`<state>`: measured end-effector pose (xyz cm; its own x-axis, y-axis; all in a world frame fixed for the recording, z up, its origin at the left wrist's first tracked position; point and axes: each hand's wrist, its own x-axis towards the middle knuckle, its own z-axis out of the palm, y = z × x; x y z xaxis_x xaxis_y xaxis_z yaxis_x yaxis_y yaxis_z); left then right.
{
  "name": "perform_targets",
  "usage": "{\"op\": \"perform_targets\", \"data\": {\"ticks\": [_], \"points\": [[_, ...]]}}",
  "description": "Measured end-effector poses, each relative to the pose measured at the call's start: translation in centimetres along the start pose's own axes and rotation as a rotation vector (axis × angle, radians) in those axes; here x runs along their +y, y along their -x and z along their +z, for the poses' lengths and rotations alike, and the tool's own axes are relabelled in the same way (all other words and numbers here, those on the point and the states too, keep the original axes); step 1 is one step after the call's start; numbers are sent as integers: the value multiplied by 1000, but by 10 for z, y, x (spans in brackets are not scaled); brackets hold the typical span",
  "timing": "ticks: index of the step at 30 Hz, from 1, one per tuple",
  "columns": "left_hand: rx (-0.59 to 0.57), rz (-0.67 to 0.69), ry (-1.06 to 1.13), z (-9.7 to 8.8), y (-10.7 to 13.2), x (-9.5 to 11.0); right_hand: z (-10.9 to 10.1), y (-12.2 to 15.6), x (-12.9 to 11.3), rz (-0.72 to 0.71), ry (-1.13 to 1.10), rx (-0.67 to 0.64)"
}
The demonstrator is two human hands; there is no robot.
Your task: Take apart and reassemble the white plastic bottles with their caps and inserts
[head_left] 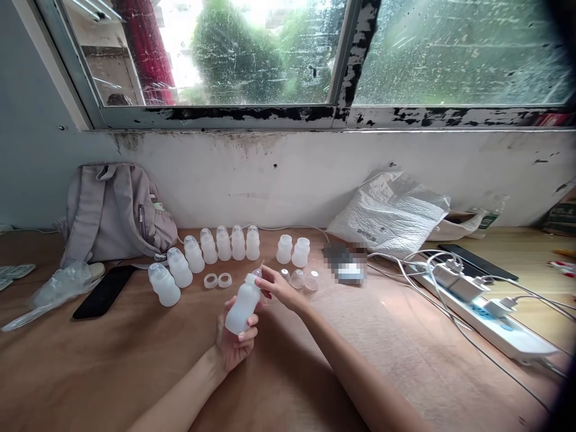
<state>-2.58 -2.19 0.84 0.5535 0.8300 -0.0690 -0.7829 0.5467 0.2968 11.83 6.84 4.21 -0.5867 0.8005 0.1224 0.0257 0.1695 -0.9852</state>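
Brown tabletop (144, 372) below a window (243, 60): frosted bottle (243, 306) raised between two hands

Setting: pale wall, marked and stained, runs behind the work surface; greenery shows through the wet-looking glass.

Left hand (231, 347): fingers wrapped around the lower body of the frosted bottle, firm hold, palm turned up. Bottle tilted, its neck leaning toward the upper right, above the near-middle of the surface.

Right hand (281, 288): fingers drawn nearly together at the bottle's mouth, where a small clear piece (257, 272) shows. Cannot tell whether the fingertips pinch that piece or only touch it.

Behind and to the left: seven capped bottles (223, 245) standing in a curved row, clear domes on top. Just in front of the row's right part, two rings (210, 285) lie flat, side by side. Right of the row, two uncapped bottles (301, 253) stand upright. In front of these, close by the right hand, three clear caps (296, 278).

Periphery, left: grey backpack (117, 210) near the wall, black phone (104, 293), crumpled clear plastic bag (63, 288). Periphery, right: silvery packaging bag (387, 210), white power strip (508, 336) with chargers and cables, dark flat device (477, 261). Pixelated patch beside the caps; contents unreadable.
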Motion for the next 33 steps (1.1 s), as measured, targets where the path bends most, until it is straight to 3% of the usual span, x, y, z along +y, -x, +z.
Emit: {"op": "perform_targets", "data": {"ticks": [4,7,12,29,33], "points": [[8,69,-128,3,3,18,-14,0,3,1,91,61],[44,54,-180,2,1,24,-17,0,-1,-8,-17,88],[115,-11,-261,0,-5,18,-14,-3,-13,-66,-155,197],[208,39,-435,4,-7,12,-20,-4,-12,-50,-202,194],[197,37,-469,5,-6,10,-23,-6,-9,-70,-252,278]]}}
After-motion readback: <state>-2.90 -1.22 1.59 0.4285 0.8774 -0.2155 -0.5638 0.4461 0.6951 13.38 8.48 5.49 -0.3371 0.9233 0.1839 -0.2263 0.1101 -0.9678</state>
